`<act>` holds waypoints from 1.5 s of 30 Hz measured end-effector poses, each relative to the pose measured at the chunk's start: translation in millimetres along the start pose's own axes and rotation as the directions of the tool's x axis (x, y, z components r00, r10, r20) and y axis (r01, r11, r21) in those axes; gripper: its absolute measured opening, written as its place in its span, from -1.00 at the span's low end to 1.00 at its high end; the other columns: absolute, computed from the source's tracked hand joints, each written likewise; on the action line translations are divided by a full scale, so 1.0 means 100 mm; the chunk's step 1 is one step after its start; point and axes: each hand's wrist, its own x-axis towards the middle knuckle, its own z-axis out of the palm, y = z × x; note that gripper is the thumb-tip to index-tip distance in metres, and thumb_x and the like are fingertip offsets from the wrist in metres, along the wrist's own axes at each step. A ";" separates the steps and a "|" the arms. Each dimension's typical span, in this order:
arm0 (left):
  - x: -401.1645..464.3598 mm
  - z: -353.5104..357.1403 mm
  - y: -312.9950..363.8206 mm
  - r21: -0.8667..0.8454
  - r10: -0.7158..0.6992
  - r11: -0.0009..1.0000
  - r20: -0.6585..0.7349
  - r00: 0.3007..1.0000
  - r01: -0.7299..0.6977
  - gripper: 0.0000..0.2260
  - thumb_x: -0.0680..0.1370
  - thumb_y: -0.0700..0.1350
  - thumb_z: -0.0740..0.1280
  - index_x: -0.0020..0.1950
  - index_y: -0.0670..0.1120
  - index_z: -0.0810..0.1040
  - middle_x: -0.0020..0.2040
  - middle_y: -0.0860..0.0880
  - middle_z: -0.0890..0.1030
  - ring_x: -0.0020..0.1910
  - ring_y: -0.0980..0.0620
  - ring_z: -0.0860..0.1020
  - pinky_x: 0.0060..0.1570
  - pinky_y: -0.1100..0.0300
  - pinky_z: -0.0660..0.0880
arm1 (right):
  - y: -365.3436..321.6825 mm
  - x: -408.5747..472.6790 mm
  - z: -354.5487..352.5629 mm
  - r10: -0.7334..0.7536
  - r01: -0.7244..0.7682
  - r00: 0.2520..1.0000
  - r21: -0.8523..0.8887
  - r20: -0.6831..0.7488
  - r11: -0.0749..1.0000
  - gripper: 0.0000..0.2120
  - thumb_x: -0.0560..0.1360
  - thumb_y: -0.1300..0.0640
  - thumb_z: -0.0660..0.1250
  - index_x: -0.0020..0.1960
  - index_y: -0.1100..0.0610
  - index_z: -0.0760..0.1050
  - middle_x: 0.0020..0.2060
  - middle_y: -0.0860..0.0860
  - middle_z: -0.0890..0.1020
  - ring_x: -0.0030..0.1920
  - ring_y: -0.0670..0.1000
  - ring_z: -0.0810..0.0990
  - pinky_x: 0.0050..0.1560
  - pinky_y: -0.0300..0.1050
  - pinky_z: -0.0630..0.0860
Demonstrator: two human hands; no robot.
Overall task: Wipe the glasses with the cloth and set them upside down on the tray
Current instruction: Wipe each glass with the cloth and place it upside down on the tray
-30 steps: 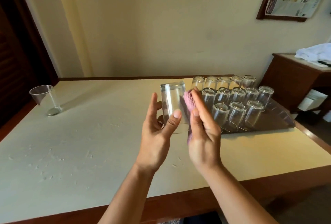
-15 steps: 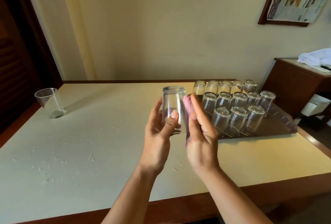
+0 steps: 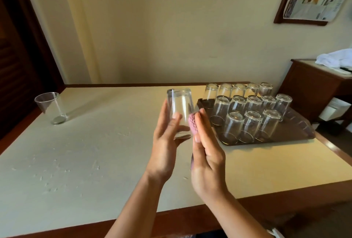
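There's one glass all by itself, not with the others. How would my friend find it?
Start at the big pale table and look to its far left corner, away from the brown tray crowded with upside-down glasses. The lone glass stands there with nothing beside it. Unlike the tray's glasses, its mouth faces up.
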 end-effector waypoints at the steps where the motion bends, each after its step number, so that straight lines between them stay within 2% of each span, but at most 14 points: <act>1: -0.01 -0.03 -0.02 -0.010 -0.021 1.000 0.017 1.000 0.021 -0.41 0.63 0.11 0.27 0.65 0.04 0.28 0.38 -0.13 0.60 0.26 -0.30 0.61 0.27 -0.15 0.57 | 0.03 -0.02 -0.02 -0.030 0.030 1.000 -0.019 -0.007 0.999 -0.59 0.73 0.11 0.11 0.55 0.17 0.27 0.58 0.06 0.32 0.56 0.01 0.33 0.52 0.00 0.34; 5: -0.09 0.01 -0.07 -0.027 -0.040 0.999 0.026 0.999 0.041 -0.50 0.58 0.10 0.39 0.52 0.34 0.41 0.32 -0.26 0.57 0.12 -0.23 0.57 0.22 -0.16 0.51 | -0.01 0.31 -0.13 -0.034 0.025 0.998 -0.144 -0.061 0.989 -0.60 0.71 0.20 0.12 0.54 0.13 0.28 0.56 0.10 0.33 0.59 0.02 0.28 0.57 0.04 0.27; 8: -0.07 0.08 -0.02 -0.063 0.014 0.998 -0.045 0.999 -0.016 -0.45 0.58 0.04 0.41 0.57 0.19 0.39 0.23 -0.18 0.64 0.06 -0.13 0.59 0.15 -0.07 0.54 | -0.05 0.32 -0.10 -0.097 0.099 0.995 -0.190 0.016 0.977 -0.62 0.72 0.25 0.11 0.51 0.28 0.30 0.55 0.20 0.32 0.59 0.02 0.26 0.55 0.01 0.30; 11: -0.02 0.03 0.00 -0.081 0.003 0.997 0.021 1.000 -0.002 -0.61 0.68 0.03 0.28 0.50 0.01 0.49 0.28 -0.18 0.66 0.13 -0.13 0.64 0.19 -0.05 0.55 | 0.04 0.04 -0.04 -0.122 0.136 0.989 -0.203 0.080 0.970 -0.61 0.69 0.34 0.12 0.51 0.33 0.32 0.57 0.21 0.27 0.59 0.13 0.26 0.50 0.16 0.37; 15: -0.10 0.00 -0.03 -0.075 -0.078 0.993 0.112 0.991 0.087 -0.48 0.64 0.04 0.28 0.61 0.16 0.30 0.33 -0.14 0.65 0.13 -0.13 0.68 0.17 -0.08 0.59 | 0.07 0.25 -0.15 -0.144 0.155 0.986 -0.154 0.085 0.976 -0.58 0.70 0.30 0.13 0.55 0.21 0.31 0.59 0.18 0.27 0.57 0.24 0.30 0.48 0.27 0.37; 18: -0.10 0.06 -0.04 -0.083 -0.032 0.996 -0.019 0.999 0.031 -0.39 0.55 0.02 0.43 0.59 0.18 0.34 0.34 -0.23 0.61 0.05 -0.20 0.60 0.13 -0.14 0.53 | 0.00 0.43 -0.16 -0.158 0.174 0.984 -0.237 0.086 0.956 -0.60 0.66 0.38 0.14 0.50 0.32 0.32 0.55 0.24 0.31 0.58 0.13 0.30 0.52 0.03 0.34; 23: 0.04 -0.03 -0.03 -0.112 -0.028 0.993 -0.067 0.997 0.021 -0.51 0.64 0.12 0.26 0.52 -0.08 0.45 0.24 -0.19 0.66 0.09 -0.22 0.54 0.12 -0.19 0.38 | 0.02 0.05 -0.07 -0.130 0.156 0.982 -0.193 0.140 0.969 -0.62 0.68 0.36 0.14 0.48 0.37 0.37 0.57 0.20 0.31 0.55 0.19 0.34 0.45 0.24 0.42; 26: -0.06 -0.02 -0.05 -0.121 -0.055 0.991 0.046 0.997 0.060 -0.48 0.65 0.06 0.24 0.61 0.01 0.32 0.36 -0.14 0.63 0.13 -0.24 0.58 0.14 -0.19 0.45 | -0.03 0.29 -0.13 -0.122 0.139 0.987 -0.161 0.106 0.977 -0.61 0.68 0.34 0.14 0.50 0.32 0.35 0.57 0.17 0.32 0.54 0.19 0.36 0.47 0.22 0.40; 29: -0.11 0.07 -0.02 -0.181 -0.040 0.983 -0.031 0.999 0.034 -0.43 0.58 0.01 0.39 0.59 0.07 0.35 0.29 -0.11 0.65 0.04 -0.21 0.51 0.03 -0.11 0.39 | -0.13 0.50 -0.15 -0.139 0.157 0.986 -0.234 0.092 0.960 -0.60 0.68 0.33 0.14 0.51 0.26 0.32 0.54 0.18 0.36 0.57 0.08 0.32 0.54 -0.05 0.31; 33: 0.00 0.05 0.08 -0.235 -0.047 0.971 -0.071 0.996 0.029 -0.55 0.68 0.09 0.26 0.51 -0.09 0.47 0.22 -0.14 0.65 0.12 -0.17 0.55 0.12 -0.10 0.42 | -0.11 0.18 -0.07 -0.141 0.164 0.981 -0.183 0.131 0.969 -0.61 0.66 0.37 0.14 0.48 0.35 0.35 0.55 0.20 0.33 0.56 0.17 0.33 0.50 0.13 0.38; 37: -0.07 -0.02 0.07 -0.208 -0.056 0.975 0.098 0.994 0.076 -0.57 0.70 0.03 0.17 0.56 -0.05 0.40 0.36 -0.13 0.63 0.28 -0.15 0.61 0.14 -0.13 0.54 | -0.08 0.24 -0.13 -0.136 0.151 0.982 -0.112 0.131 0.982 -0.59 0.65 0.41 0.13 0.49 0.31 0.32 0.56 0.24 0.29 0.54 0.10 0.37 0.49 0.08 0.38; 40: -0.10 0.03 -0.01 -0.154 -0.052 0.987 0.016 0.999 0.054 -0.46 0.60 0.06 0.37 0.59 0.13 0.36 0.31 -0.15 0.64 0.03 -0.24 0.60 0.05 -0.17 0.44 | -0.12 0.50 -0.18 -0.156 0.178 0.980 -0.195 0.124 0.964 -0.60 0.66 0.40 0.14 0.49 0.30 0.33 0.55 0.23 0.31 0.58 0.06 0.30 0.53 -0.04 0.31; 42: -0.07 0.05 -0.02 -0.126 0.000 0.992 -0.094 0.996 -0.012 -0.44 0.56 0.08 0.43 0.55 0.18 0.40 0.28 -0.19 0.64 -0.04 -0.21 0.52 0.00 -0.12 0.41 | -0.13 0.44 -0.13 -0.142 0.171 0.975 -0.167 0.171 0.971 -0.60 0.65 0.42 0.15 0.48 0.36 0.34 0.55 0.27 0.30 0.55 0.06 0.36 0.51 0.00 0.37; 45: 0.03 -0.03 0.01 -0.159 -0.003 0.987 -0.067 0.998 -0.008 -0.54 0.65 0.10 0.21 0.56 0.12 0.40 0.32 -0.18 0.63 0.11 -0.23 0.59 0.11 -0.19 0.46 | -0.02 0.11 -0.08 -0.121 0.146 0.975 -0.125 0.184 0.981 -0.61 0.65 0.39 0.15 0.48 0.35 0.37 0.57 0.20 0.31 0.52 0.20 0.39 0.43 0.25 0.44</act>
